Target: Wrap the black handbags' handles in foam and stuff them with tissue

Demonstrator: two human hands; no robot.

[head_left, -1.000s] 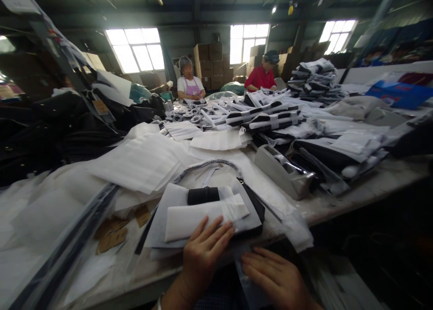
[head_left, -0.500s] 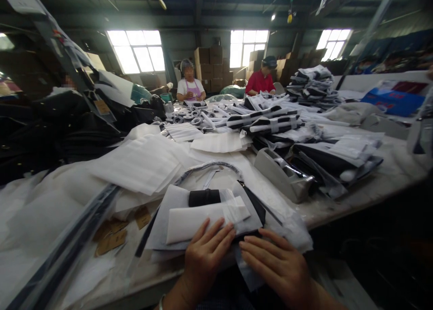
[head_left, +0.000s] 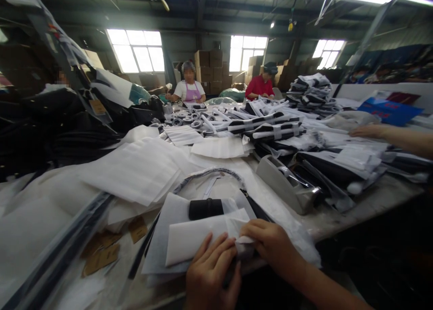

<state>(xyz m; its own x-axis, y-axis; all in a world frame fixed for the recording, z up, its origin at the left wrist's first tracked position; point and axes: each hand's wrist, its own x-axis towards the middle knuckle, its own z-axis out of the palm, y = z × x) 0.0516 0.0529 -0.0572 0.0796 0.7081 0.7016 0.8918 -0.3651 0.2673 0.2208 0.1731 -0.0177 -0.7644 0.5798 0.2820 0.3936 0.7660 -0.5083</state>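
Now, your right grip (head_left: pixel 262 235) pinches a white sheet (head_left: pixel 245 239) over the bag (head_left: pixel 206 209) on the desk (head_left: pixel 375 201); your left grip (head_left: pixel 214 265) presses flat, unclenched. Uneven tugging could crease the sheet.

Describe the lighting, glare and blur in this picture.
Head view: the left window is blown out white; head view: the dark heap at left loses detail in shadow; head view: the grey dispenser shows bright glints; head view: the right hand looks slightly soft.
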